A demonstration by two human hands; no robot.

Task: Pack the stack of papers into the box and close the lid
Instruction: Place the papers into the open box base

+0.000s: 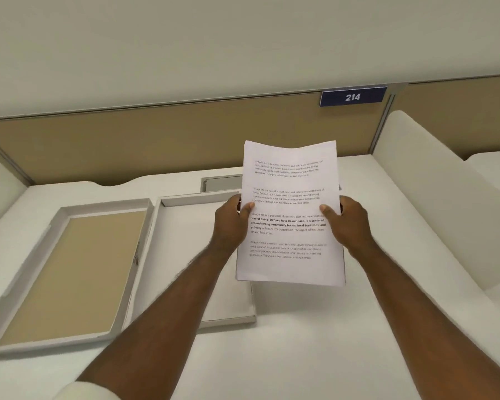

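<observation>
While your left hand [231, 223] and right hand [348, 223] pinch its side edges, the stack of papers [290, 215] stands upright, white, printed with paragraphs, top edge bowed.

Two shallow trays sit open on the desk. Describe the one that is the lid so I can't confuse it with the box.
On the white desk, left of the held stack of papers, two trays lie side by side. The lid is the far-left one. Its inside is tan; the box beside it is white inside.
</observation>
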